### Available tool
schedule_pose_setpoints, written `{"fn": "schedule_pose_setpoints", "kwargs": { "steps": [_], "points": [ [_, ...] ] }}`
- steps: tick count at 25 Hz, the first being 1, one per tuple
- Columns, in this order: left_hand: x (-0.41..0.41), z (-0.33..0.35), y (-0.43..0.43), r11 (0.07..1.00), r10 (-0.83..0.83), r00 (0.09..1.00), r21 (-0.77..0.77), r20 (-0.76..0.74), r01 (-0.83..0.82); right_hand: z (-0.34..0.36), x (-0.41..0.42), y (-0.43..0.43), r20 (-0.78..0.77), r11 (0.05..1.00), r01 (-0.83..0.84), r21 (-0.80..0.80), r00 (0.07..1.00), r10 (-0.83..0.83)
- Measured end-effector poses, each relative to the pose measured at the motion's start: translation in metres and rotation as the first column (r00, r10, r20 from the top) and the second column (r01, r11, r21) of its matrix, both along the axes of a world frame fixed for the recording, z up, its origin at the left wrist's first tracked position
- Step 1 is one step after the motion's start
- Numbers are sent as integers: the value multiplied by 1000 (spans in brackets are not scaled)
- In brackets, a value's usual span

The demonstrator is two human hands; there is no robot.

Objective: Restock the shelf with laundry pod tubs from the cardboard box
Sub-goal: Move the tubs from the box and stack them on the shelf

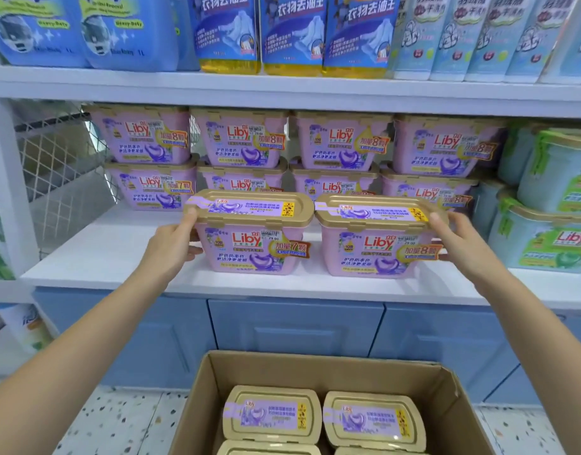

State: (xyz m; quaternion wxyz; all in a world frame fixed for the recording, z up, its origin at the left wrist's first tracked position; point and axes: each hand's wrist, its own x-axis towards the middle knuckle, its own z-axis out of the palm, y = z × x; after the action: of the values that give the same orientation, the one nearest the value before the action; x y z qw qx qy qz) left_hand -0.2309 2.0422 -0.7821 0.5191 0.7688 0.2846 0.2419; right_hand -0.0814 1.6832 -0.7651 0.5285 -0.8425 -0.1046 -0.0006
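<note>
- Left hand (171, 244) grips the outer left end of the left tub (249, 238): thumb on the gold lid rim, fingers curled round the end wall.
- Right hand (459, 241) does the same on the outer right end of the right tub (377, 244), thumb on the lid, fingers wrapped at the side.
- The 2 tubs stand upright side by side, inner ends touching, so the pair is squeezed between the hands.
- Both seem to rest on the shelf (112, 254), toward its front edge & about mid-width.
- Key relation: each tub's long axis runs left-right, parallel w/ the shelf's front edge. The pair lies straight ahead of the person, each hand nearest its own tub.
- Behind the pair, toward the shelf's back edge, are 4 stacks of 2 matching pink tubs (145, 136), w/ bare shelf between them & the held pair.
- Judgement: the next move is prob. a straight push away from the body, both hands at equal pace so the pair stays square to the rear stacks.
- Risk: if 1 hand leads, the joint between the tubs opens or the row skews.
- Green tubs (558, 172) fill the shelf's right end, near the right hand, so there is little room to drift that way.
- The cardboard box (446, 389) sits on the floor below, flaps open. 2 tubs (271, 413) show fully at the top & 2 more lids peek out at the picture's bottom edge, so restocking is not done.
</note>
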Motion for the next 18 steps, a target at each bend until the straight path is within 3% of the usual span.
{"fn": "schedule_pose_setpoints", "kwargs": {
  "steps": [2, 4, 7, 11, 15, 18],
  "points": [
    [-15, -17, -11, 985, 22, 1000, 174, -21, -18, -13, -17, -8, 160, 995, 57, -81, 986, -43],
    [-38, -35, -25, 939, 56, 997, 335, 57, -72, -30, -36, -20, 322, 987, 87, -137, 946, -39],
    [-78, -75, -48, 880, -34, 987, 473, 155, -44, -74, -72, -43, 414, 971, 107, -214, 910, -9],
    [-132, -143, -79, 864, -195, 977, 458, -83, 212, -144, -122, -77, 293, 942, 172, -290, 952, -84],
    [-170, -199, -107, 836, -298, 900, 368, -319, 407, -208, -166, -98, 137, 866, 134, -481, 988, -76],
    [-173, -228, -112, 818, -257, 828, 344, -498, 461, -245, -177, -103, 7, 818, 48, -573, 999, -54]
  ]
}}
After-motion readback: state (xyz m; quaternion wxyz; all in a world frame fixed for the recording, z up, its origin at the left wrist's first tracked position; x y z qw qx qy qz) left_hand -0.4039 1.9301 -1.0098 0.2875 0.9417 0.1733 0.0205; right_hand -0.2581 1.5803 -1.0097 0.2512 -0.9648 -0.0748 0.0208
